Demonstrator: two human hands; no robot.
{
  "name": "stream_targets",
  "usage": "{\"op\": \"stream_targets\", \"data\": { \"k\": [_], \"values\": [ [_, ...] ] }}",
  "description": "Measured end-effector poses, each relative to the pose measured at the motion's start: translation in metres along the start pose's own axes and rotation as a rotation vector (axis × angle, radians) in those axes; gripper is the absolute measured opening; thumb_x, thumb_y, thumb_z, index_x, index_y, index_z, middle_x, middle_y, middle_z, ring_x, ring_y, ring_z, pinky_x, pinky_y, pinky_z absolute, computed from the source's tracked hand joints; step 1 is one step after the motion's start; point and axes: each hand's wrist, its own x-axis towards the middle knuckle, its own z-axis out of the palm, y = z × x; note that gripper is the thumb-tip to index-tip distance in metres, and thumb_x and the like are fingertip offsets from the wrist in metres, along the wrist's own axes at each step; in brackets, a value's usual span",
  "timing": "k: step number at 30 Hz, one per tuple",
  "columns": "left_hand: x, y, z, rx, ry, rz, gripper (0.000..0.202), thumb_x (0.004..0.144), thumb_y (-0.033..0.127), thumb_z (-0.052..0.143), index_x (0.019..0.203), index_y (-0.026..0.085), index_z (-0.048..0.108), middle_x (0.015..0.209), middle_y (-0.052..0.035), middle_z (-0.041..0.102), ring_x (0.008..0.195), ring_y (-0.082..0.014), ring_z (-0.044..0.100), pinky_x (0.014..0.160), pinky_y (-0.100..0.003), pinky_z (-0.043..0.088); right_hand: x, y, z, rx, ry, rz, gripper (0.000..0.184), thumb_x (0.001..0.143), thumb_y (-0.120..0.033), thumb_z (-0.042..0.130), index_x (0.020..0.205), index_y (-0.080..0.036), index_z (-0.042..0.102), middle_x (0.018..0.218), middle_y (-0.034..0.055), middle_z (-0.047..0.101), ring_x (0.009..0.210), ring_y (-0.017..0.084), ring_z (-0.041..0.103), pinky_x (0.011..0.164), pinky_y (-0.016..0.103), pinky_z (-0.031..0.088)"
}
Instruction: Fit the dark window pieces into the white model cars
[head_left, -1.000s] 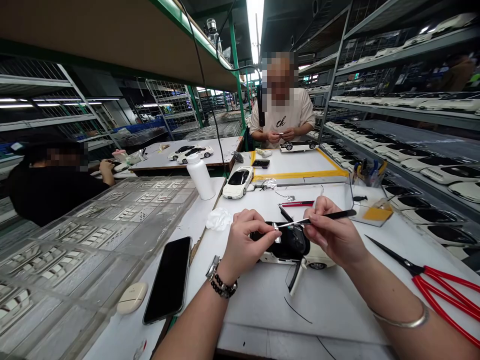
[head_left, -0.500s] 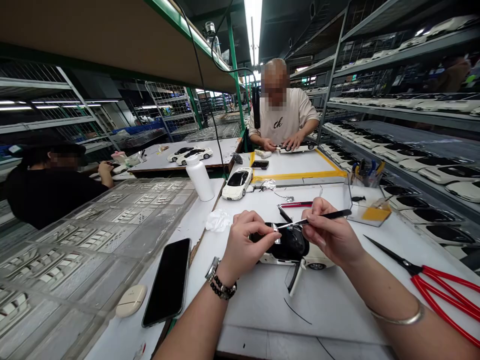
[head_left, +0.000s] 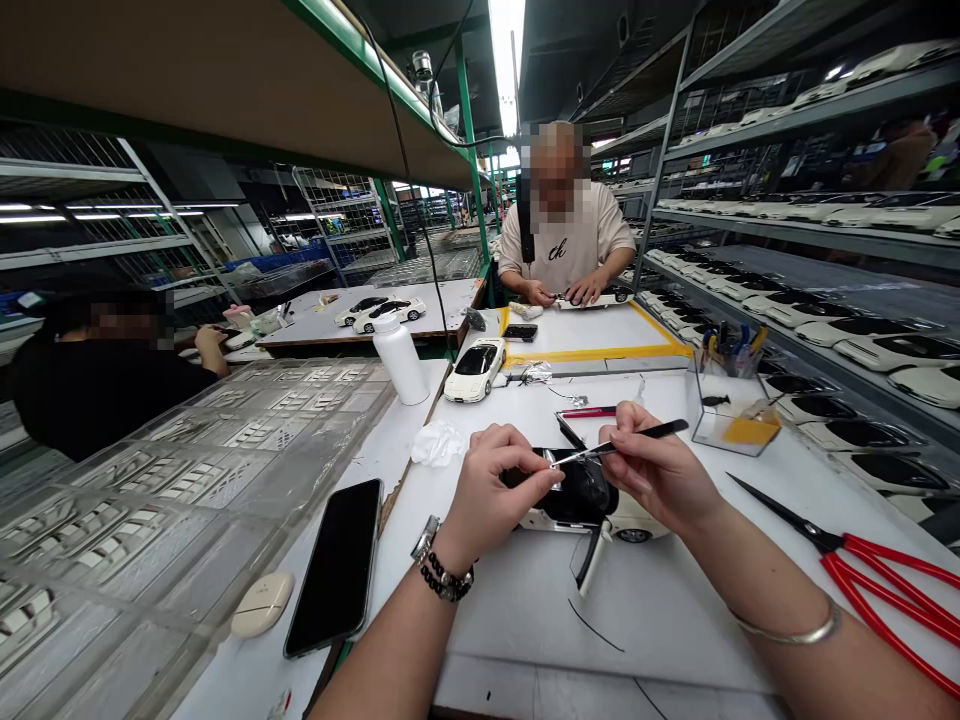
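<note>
Because the thin metal tip of a black-handled tool (head_left: 645, 436), pinched in the right hand (head_left: 660, 472), meets a small silver part (head_left: 553, 468) gripped by the closed left hand (head_left: 499, 490), a slip could drop the part or scratch the glossy black-and-white model car (head_left: 581, 495) lying beneath them, low centre, on the white surface (head_left: 495, 640).

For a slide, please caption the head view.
Left hand on a white model car, right hand holding a black-handled tool.
</note>
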Motion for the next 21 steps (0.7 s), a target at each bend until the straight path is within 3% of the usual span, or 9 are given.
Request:
{"op": "stream_targets", "data": {
  "k": [8, 16, 21],
  "values": [
    [-0.0007, -0.0022, -0.0004, -0.064, -0.019, -0.065, 0.011, 0.075, 0.021, 0.072, 0.065, 0.019, 0.068, 0.067, -0.0007, 0.055, 0.07, -0.0153, 0.053, 0.071, -0.032, 0.038, -0.0011, -0.0014, -0.0023, -0.015, -0.03, -0.026, 0.026, 0.081, -0.02, 0.064, 0.071, -0.019, 0.04, 0.053, -0.0034, 0.057, 0.033, 0.003, 0.035, 0.039, 0.016, 0.021],
    [0.001, -0.0057, -0.0006, -0.288, -0.095, -0.243, 0.01, 0.073, 0.025, 0.074, 0.067, 0.018, 0.07, 0.07, -0.0009, 0.054, 0.066, -0.0124, 0.053, 0.065, -0.026, 0.044, -0.0022, -0.0029, -0.0047, -0.053, -0.069, -0.057, 0.026, 0.081, -0.021, 0.064, 0.073, -0.02, 0.04, 0.054, -0.0041, 0.055, 0.036, 0.005, 0.039, 0.038, 0.016, 0.021],
    [0.0006, -0.0065, -0.0016, -0.286, -0.071, -0.243, 0.009, 0.072, 0.024, 0.074, 0.066, 0.017, 0.07, 0.07, -0.0006, 0.054, 0.065, -0.0112, 0.052, 0.065, -0.025, 0.045, -0.0033, -0.0065, -0.007, -0.11, -0.073, -0.136, 0.021, 0.084, -0.024, 0.063, 0.077, -0.02, 0.043, 0.059, -0.0022, 0.057, 0.04, 0.006, 0.041, 0.042, 0.019, 0.025]
  ]
}}
